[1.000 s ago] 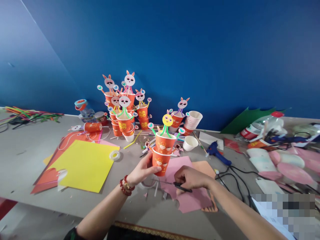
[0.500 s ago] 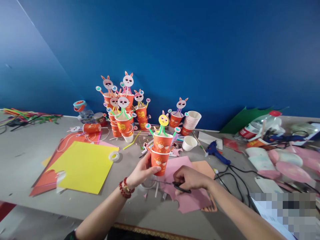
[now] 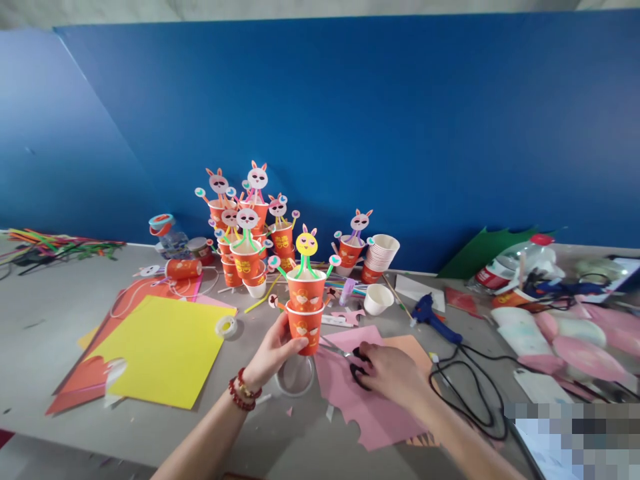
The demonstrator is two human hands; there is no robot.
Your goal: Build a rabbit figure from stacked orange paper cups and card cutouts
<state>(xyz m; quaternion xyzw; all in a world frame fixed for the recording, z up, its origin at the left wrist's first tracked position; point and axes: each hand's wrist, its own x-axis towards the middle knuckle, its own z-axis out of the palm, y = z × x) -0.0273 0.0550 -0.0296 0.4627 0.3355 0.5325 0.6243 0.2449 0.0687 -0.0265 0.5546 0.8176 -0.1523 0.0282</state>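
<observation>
The left hand (image 3: 273, 357) holds the lower orange paper cup with printed pattern (image 3: 304, 332). Its thumb is pressed on the front of the cup, close to the base, and the other fingers are around the left side and partly hidden behind. So this grip is closed, pinching the cup low, and the rim is above the fingers. The upper orange paper cup (image 3: 306, 295) sits inside the lower one, upright, above the hand and not touched by it. From its mouth rise green fuzzy stems (image 3: 304, 272), which bear a round yellow rabbit face of paper (image 3: 307, 244).

The right hand (image 3: 395, 375) is closed on the black handles of the metal scissors (image 3: 359, 375); the handle loops are at its fingertips. The blades point toward the lower cup, near its lower right side, but I cannot tell if the tips touch it. Below the scissors and this hand lies a pink paper sheet with cut edges (image 3: 380, 421).

Just below the left hand's thumb, a clear round plastic piece (image 3: 295, 379) is on the grey table (image 3: 150, 437)
</observation>
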